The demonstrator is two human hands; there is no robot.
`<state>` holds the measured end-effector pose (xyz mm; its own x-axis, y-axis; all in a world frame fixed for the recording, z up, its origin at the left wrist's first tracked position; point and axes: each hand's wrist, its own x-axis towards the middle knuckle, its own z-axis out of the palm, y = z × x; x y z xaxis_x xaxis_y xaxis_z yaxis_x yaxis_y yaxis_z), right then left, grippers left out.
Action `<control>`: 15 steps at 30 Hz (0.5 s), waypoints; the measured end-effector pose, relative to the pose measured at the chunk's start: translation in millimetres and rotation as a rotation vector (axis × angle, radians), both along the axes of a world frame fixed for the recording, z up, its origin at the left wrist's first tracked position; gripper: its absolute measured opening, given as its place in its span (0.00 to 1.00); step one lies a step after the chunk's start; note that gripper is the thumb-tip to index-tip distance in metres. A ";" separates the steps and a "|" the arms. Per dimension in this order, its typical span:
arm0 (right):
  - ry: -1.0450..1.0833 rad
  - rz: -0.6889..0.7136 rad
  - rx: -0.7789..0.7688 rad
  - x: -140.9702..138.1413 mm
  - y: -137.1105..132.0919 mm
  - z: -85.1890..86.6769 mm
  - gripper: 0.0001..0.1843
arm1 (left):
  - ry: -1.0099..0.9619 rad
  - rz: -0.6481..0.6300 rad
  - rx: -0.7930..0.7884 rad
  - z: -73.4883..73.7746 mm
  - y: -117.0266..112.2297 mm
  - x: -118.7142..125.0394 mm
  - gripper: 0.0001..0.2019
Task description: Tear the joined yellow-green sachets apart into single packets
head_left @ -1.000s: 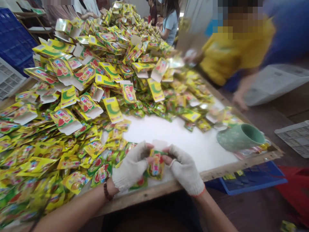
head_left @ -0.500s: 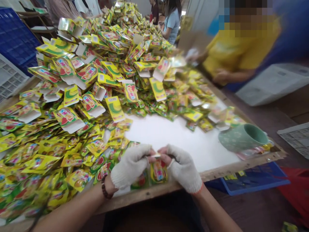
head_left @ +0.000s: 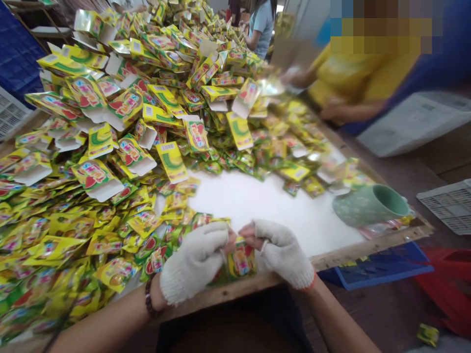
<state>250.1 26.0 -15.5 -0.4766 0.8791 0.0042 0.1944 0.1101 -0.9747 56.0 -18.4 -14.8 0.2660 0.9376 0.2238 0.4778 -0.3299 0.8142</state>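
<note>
My left hand [head_left: 198, 260], in a white fingerless glove, has its fingers closed at the upper left edge of a small printed carton [head_left: 241, 259]. My right hand [head_left: 281, 250], gloved the same way, pinches at the carton's upper right corner. The carton is yellow and green with red and pink print, and stands near the table's front edge. The fingertips partly cover its top end. Beside my left hand lie many green and yellow sachets [head_left: 156, 260].
A high heap of open-ended cartons [head_left: 172, 159] covers the table's back and left. A green cup [head_left: 356, 208] lies on its side at the right corner. A blue crate [head_left: 382, 269] sits below the edge. A person in a yellow shirt [head_left: 353, 81] stands across the table.
The pale flap that showed between my fingertips at the carton's top is no longer visible. My hands have shifted slightly apart, and the view has moved a little.
</note>
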 end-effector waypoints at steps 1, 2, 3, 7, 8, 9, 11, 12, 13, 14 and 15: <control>0.007 0.028 0.015 2.0 -0.3 -0.6 0.07 | 0.032 -0.033 0.050 1.9 -1.8 -1.0 0.11; 0.013 0.048 0.019 3.4 -0.9 -1.7 0.07 | 0.051 -0.051 0.073 4.2 -3.5 -1.9 0.11; 0.012 0.059 0.009 4.1 -1.9 -3.2 0.07 | 0.059 -0.059 0.075 6.3 -5.0 -2.6 0.11; -0.052 -0.012 -0.107 0.3 -8.6 -12.4 0.07 | 0.092 -0.045 -0.029 11.4 -3.1 -7.2 0.10; -0.047 -0.062 -0.146 0.1 -10.0 -14.1 0.07 | 0.118 -0.017 -0.047 11.7 0.3 -9.3 0.10; -0.020 -0.129 -0.188 1.8 -10.7 -14.7 0.08 | 0.154 0.024 -0.044 11.9 5.1 -11.7 0.10; 0.093 -0.305 -0.247 14.2 -9.6 -11.7 0.12 | 0.268 0.104 0.000 12.2 16.9 -16.6 0.10; 0.162 -0.402 -0.260 26.1 -7.8 -7.7 0.14 | 0.351 0.115 0.019 12.5 23.0 -18.4 0.10; 0.229 -0.502 -0.248 41.6 -5.4 -2.1 0.14 | 0.448 0.100 0.028 12.7 28.5 -19.3 0.10; 0.295 -0.594 -0.231 60.3 -2.9 4.7 0.13 | 0.553 0.064 0.026 12.9 33.0 -19.2 0.10; 0.356 -0.696 -0.199 81.0 -0.7 12.1 0.11 | 0.659 0.027 0.015 13.0 36.4 -18.1 0.10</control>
